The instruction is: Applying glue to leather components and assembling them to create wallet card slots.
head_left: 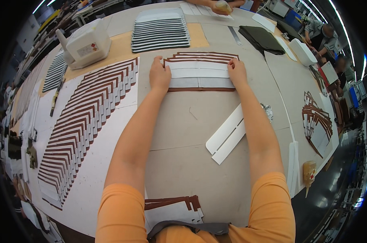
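Several flat white panels with brown edges (199,72) lie overlapped in a small stack ahead of me, staggered toward the far side. My left hand (160,75) is closed on the left end of a panel. At the opposite end, my right hand (237,73) pinches the right corner. The nearest panel in the stack (183,83) shows a seam down its middle. Under my right forearm lies a white slotted template (226,139), partly hidden by the arm. A crumpled silvery piece (267,112) is beside that forearm.
Left, a long fanned row of brown-edged white panels (88,117) covers the table. Beyond stand a white jug (87,42) and dark-striped panels (160,32). Dark folded fabric (262,39), a metal ruler (235,35) and a glue bottle (309,173) lie farther out. Another person's hands (218,6) work opposite.
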Available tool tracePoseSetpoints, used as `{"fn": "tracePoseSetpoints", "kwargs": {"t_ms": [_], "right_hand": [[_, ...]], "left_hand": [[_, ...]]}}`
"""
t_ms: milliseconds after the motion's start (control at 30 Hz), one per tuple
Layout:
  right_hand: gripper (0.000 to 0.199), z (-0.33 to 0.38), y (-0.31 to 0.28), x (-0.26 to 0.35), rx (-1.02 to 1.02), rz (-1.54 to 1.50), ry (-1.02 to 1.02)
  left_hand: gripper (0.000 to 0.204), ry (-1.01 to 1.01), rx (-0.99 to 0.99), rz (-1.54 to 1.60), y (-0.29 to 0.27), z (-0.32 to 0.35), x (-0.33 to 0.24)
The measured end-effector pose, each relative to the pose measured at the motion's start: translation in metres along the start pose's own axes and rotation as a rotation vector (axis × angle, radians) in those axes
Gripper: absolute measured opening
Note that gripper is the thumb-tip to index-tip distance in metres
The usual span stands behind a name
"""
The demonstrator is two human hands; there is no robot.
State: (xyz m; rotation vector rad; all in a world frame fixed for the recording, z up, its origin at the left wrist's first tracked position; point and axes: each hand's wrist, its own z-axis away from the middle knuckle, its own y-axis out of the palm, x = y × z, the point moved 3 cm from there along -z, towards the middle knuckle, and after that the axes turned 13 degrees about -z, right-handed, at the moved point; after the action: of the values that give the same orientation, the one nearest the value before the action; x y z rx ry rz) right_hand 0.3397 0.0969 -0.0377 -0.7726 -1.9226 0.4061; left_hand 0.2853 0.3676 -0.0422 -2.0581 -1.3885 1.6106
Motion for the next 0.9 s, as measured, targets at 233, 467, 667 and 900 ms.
{"fn": "tracePoseSetpoints", "kwargs": {"t_ms": [233,467,667,900], "right_hand": [[0.016,0.001,-0.010,0.003,-0.032,0.323,-0.100],[0.014,0.049,-0.162,0.050,0.062,0.190,-0.018],[0.019,0.194,-0.263,-0.019,0.255,0.538,0.380],[0.015,0.219,-0.257,-0.038,0.130,0.754,0.440]], "left_hand": [[0.011,0.119,-0.037,-0.382,0.012,0.000,0.004],[0.014,0.412,0.076,-0.086,-0.090,0.026,0.007],[0.014,0.346,0.283,-0.114,-0.159,0.088,0.023],[0.013,0.446,0.299,-0.099,-0.203,0.148,-0.016]]}}
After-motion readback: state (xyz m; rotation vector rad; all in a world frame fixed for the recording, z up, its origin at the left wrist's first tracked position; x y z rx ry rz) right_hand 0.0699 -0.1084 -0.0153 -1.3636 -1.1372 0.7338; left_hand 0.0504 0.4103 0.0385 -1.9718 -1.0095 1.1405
